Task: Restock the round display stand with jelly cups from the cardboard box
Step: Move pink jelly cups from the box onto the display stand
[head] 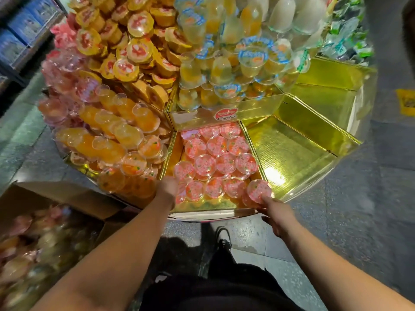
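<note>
We restock round display stand (202,215), part done. Front-edge compartment (177,151) holds pink jelly cups (215,162), nearly full. Right grip (277,215) grasps pink cup (258,190) at its front right corner. Left grip (167,187) at front left corner; state unclear. Gold compartment (289,151) beside it bare. Cardboard box (56,198) on floor holds more cups.

Grey speckled floor (350,198); blue-stocked shelving (24,34) upper left.

Pink jelly cups (216,162) fill stand's (298,153) front compartment.
</note>
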Motion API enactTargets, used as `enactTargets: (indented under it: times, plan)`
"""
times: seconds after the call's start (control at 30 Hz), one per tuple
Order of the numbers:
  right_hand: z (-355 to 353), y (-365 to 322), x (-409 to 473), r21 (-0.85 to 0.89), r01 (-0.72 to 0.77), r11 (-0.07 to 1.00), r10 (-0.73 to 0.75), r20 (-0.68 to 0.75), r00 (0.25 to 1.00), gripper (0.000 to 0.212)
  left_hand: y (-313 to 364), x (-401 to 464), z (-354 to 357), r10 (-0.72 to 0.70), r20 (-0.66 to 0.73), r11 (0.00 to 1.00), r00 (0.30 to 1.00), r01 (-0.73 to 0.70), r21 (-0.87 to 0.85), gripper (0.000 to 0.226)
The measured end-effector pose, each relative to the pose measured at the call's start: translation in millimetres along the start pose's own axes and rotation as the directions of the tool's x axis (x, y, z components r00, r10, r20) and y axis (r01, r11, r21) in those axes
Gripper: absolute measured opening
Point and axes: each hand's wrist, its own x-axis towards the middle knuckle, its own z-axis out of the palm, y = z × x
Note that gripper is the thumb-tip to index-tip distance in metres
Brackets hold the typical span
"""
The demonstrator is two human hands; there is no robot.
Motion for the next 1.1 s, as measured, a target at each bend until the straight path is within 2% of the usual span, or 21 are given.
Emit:
enactTargets:
  times: [0.03,0.13,0.23,0.33,0.5,0.67,0.77,0.87,1.0,1.1]
  plan:
    - [2.0,-0.1,1.0,-0.054,0.018,0.998,-0.019,-0.029,0.999,0.04,3.0,-5.9,4.1,-0.106,-0.001,0.994,0.994,0.106,-0.041,0.024]
    - [5.6,-6.3,-2.8,-0.324,0.093,0.941,-0.122,-0.071,0.99,0.048,3.7,1.7,5.5,-0.058,-0.062,0.997,0.996,0.054,-0.06,0.014]
    - [3.4,-9.4,-2.1,-0.478,0.12,0.87,-0.183,-0.088,0.979,0.054,0.9,10.7,3.4,-0.061,-0.005,0.997,0.998,0.06,-0.053,0.013]
    - [-2.6,-9.0,0.6,-0.447,0.107,0.888,-0.161,-0.085,0.983,0.051,1.1,8.4,1.2,-0.038,0.038,0.997,0.999,0.041,-0.064,0.01]
    - [-16.2,-3.4,-1.6,-0.393,0.048,0.918,-0.101,-0.117,0.988,0.045,-2.9,9.2,-1.3,-0.044,-0.009,0.998,0.999,0.044,-0.038,0.01]
    - [-18.0,2.2,-4.0,-0.339,0.026,0.941,-0.067,-0.107,0.992,0.047,-1.9,4.3,-4.2,-0.082,0.002,0.995,0.997,0.082,-0.052,0.02]
    - [-16.3,2.5,-7.2,-0.357,0.014,0.934,-0.051,-0.095,0.994,0.046,-1.5,0.4,-6.0,-0.103,0.03,0.988,0.994,0.105,-0.109,0.01]
    - [-15.7,3.4,-7.7,-0.35,0.006,0.937,-0.036,-0.079,0.996,0.051,-0.7,-9.0,-9.1,-0.082,0.08,0.992,0.993,0.089,-0.086,0.014]
    - [-18.3,6.0,-11.3,-0.365,-0.028,0.931,-0.025,-0.141,0.99,0.062,-2.3,-14.3,-20.0,-0.063,0.146,0.994,0.987,0.075,-0.081,0.011]
    - [-20.5,10.3,-17.8,-0.365,-0.01,0.931,-0.071,-0.208,0.976,0.059,-2.3,-20.2,-30.0,-0.076,0.157,0.993,0.985,0.088,-0.076,0.016]
